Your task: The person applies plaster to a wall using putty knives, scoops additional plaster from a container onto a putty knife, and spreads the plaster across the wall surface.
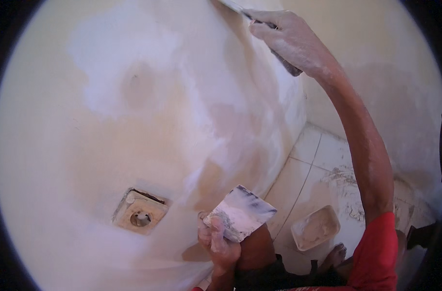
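My right hand (298,42), dusted white, is closed round the dark handle of a putty knife (290,65). Its blade lies against the wall (148,126) at the top, partly cut off by the picture's edge. Low in the middle, my left hand (220,245) grips a flat square plate (245,211) smeared with whitish putty, thumb on top. The plate is tilted, in front of my bent knee. Patches of white and beige filler mark the wall.
A socket (141,213) sits loosely in the wall at lower left, with a dark gap along its top edge. On the tiled floor (298,179) stands a pale tub (323,233) with putty inside, near my bare foot (335,254). Crumbs and smears lie on the tiles.
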Action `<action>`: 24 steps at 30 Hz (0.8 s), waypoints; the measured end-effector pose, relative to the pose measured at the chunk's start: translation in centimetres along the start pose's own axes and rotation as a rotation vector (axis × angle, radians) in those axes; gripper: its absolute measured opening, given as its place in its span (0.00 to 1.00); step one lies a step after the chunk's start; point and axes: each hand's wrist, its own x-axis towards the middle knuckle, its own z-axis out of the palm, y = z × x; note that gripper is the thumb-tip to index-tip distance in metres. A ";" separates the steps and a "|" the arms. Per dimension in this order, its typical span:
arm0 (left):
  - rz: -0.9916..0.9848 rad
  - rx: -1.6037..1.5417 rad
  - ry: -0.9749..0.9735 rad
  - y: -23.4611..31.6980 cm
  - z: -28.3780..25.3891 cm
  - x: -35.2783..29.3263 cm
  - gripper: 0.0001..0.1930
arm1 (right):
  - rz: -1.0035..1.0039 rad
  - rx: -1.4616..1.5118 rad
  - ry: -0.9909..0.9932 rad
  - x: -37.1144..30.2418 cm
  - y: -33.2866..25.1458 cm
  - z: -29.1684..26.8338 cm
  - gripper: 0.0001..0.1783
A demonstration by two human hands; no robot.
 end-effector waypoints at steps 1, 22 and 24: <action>-0.024 -0.115 0.036 -0.3 0.2 -0.2 0.18 | 0.040 -0.028 -0.101 -0.3 -0.3 -0.2 0.25; 0.017 -0.204 0.182 1.7 -3.0 -2.2 0.20 | 0.118 0.099 -0.113 -16.5 -1.3 6.6 0.25; 0.009 -0.224 0.154 0.9 -2.3 -1.5 0.20 | -0.014 -0.068 0.095 -10.1 -0.2 3.7 0.25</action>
